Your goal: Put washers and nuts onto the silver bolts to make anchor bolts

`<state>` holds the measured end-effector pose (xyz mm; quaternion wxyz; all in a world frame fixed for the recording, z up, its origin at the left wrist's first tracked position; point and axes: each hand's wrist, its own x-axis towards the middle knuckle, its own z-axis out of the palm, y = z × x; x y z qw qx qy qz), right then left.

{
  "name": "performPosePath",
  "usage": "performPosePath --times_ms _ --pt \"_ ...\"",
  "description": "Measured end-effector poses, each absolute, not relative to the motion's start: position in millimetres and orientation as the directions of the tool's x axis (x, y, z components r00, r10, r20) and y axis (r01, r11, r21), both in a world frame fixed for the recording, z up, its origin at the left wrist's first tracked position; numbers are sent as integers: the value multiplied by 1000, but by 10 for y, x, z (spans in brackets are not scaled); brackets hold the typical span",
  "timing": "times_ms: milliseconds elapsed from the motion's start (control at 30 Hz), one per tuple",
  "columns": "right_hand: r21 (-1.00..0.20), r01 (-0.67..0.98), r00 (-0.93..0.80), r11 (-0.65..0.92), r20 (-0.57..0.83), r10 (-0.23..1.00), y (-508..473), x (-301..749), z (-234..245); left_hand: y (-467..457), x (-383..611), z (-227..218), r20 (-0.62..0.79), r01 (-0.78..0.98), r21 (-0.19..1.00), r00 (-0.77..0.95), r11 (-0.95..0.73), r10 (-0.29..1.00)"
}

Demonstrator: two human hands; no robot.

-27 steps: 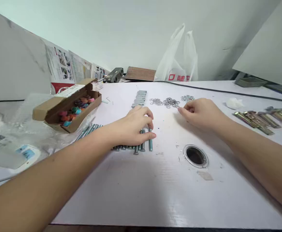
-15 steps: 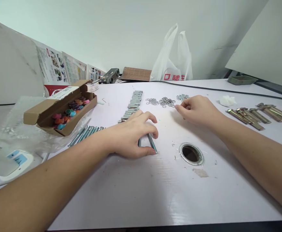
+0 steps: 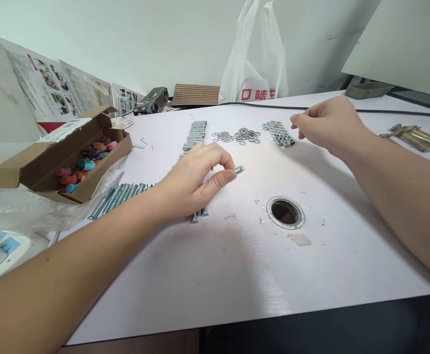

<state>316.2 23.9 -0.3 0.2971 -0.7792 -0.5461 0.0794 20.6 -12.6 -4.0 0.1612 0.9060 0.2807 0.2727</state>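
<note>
My left hand is closed, thumb and forefinger pinched on a silver bolt; its threaded end sticks out to the right and the rest is hidden by the fingers. Under that hand lie more silver bolts, partly covered. My right hand hovers just right of a pile of hex nuts, fingertips pressed together; whatever they may hold is hidden. Left of the nuts are a heap of flat washers and a heap of spring washers. A column of metal sleeves runs behind my left hand.
Long bolts lie in a row by an open cardboard box of coloured caps. Brass-coloured anchor bolts rest at right. A round hole pierces the table. At the back are a black cable and a plastic bag.
My left hand has pinched a bolt and raised it, tip turned to the right. My right hand has moved right, uncovering the nuts. The camera view has shifted.
</note>
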Motion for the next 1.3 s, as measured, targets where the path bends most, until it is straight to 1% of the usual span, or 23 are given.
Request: performPosePath --times_ms 100,167,267,400,467,533,633,700,767,867,967,1167,1300 --pt "-528 818 370 -227 182 911 267 3159 -29 -174 235 -10 375 445 597 581 -668 722" --pt "-518 829 339 -211 166 926 275 3122 -37 -204 252 4 344 434 668 540 -604 768" --pt "-507 844 288 -173 157 945 274 3057 -42 -205 266 -10 329 394 738 500 -548 801" --pt "-473 879 179 -70 189 965 277 2969 -74 -159 277 -65 289 310 823 493 -476 821" --pt "-426 904 120 -17 217 969 288 2905 -108 -155 290 -81 244 292 856 500 -426 831" --pt "-354 935 84 16 266 960 317 2824 -150 -172 306 -81 180 301 881 503 -366 846" --pt "-232 972 100 -23 327 940 411 2704 -208 -212 327 -73 112 350 881 499 -318 859" --pt "-177 981 127 -72 322 938 495 2654 -236 -226 335 -77 109 401 850 503 -343 857" --pt "-153 982 150 -109 290 945 566 2637 -253 -225 339 -89 125 436 814 514 -384 849" --pt "-151 980 162 -126 257 953 614 2647 -266 -211 339 -104 145 449 789 527 -419 838" --pt "-154 981 155 -119 246 957 596 2646 -268 -212 333 -95 131 470 781 521 -411 844" --pt "-154 982 149 -111 266 952 475 2652 -161 -230 307 -38 81 511 773 509 -376 857" --pt "-197 967 214 -162 284 935 423 2791 -58 -202 285 -15 93 533 742 518 -406 850"
